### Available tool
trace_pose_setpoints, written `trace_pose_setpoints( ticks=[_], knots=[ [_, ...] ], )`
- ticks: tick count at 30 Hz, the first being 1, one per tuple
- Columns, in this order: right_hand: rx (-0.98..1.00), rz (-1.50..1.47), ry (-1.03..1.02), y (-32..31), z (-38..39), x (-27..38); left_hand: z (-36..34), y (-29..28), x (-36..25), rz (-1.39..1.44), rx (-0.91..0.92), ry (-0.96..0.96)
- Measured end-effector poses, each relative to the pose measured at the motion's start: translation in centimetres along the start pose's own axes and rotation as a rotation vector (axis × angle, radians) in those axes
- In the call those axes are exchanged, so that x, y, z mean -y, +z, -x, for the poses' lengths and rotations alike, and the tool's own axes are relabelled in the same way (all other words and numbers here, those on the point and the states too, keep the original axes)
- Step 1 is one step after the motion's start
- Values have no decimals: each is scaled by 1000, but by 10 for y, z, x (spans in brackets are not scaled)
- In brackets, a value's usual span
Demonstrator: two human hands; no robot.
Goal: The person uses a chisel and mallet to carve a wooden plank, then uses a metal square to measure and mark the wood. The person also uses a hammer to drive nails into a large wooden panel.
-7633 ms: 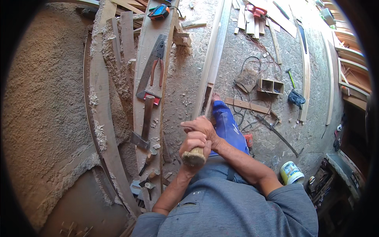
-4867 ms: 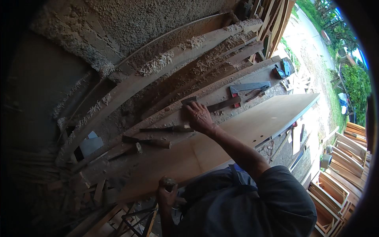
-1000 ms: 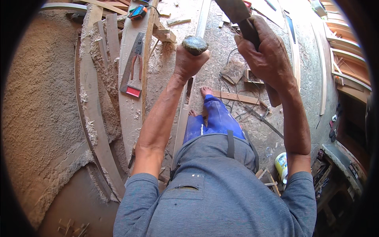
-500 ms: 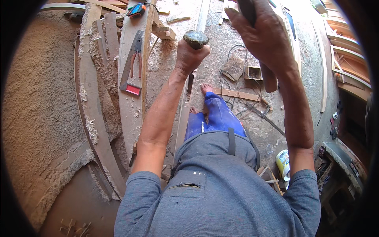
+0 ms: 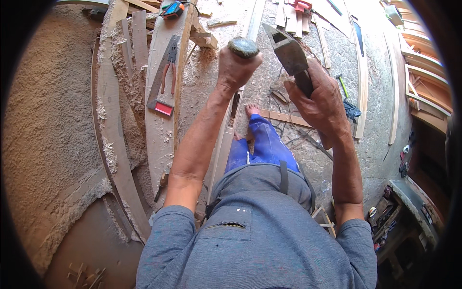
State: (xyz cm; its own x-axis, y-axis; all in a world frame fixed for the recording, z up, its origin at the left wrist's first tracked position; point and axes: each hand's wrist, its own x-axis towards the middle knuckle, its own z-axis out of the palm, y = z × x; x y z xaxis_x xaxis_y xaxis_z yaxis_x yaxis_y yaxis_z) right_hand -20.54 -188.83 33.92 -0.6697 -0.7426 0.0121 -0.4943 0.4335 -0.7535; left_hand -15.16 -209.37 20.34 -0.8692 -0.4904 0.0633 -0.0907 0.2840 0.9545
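Note:
My left hand (image 5: 236,71) is closed round the upright handle of a chisel (image 5: 243,47); its round, worn top shows above the fist and its blade is hidden. Beneath it runs a long wooden beam (image 5: 223,144) with a dark slot (image 5: 235,102) cut in it. In my right hand (image 5: 323,98) is a hammer (image 5: 290,54), gripped by its handle. The dark metal hammer head, pointed at one end, is just right of the chisel top and apart from it.
To the left, a board (image 5: 161,137) bears pliers (image 5: 169,67), a try square (image 5: 162,107) and a tape measure (image 5: 172,9). Shavings cling to a curved plank (image 5: 109,96). Wood strips (image 5: 361,91), a green-handled tool (image 5: 342,86) and a black plastic bag (image 5: 352,111) lie at right.
My right hand has come down and slightly left, bringing the hammer head close to the chisel top. My left hand has shifted slightly right, still holding the chisel.

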Motion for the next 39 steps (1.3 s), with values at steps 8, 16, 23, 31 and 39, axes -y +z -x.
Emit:
trace_pose_setpoints(
  ticks=[8, 16, 23, 31, 39],
  knots=[
    [25, 44, -10, -4, -12, -7, 1, 9, 5, 4, -74, 56],
    [-426, -172, -119, -19, -50, 22, 29, -5, -6, -80, -79, 295],
    [-247, -164, -19, 7, -38, -2, 3, 8, 16, 13, -28, -101],
    [-38, -28, -1, -7, -37, -16, -3, 20, 48, -112, -58, -88],
    [-113, 74, 26, -11, -119, -45, -2, 18, 53, -116, -23, -148]
  ],
)
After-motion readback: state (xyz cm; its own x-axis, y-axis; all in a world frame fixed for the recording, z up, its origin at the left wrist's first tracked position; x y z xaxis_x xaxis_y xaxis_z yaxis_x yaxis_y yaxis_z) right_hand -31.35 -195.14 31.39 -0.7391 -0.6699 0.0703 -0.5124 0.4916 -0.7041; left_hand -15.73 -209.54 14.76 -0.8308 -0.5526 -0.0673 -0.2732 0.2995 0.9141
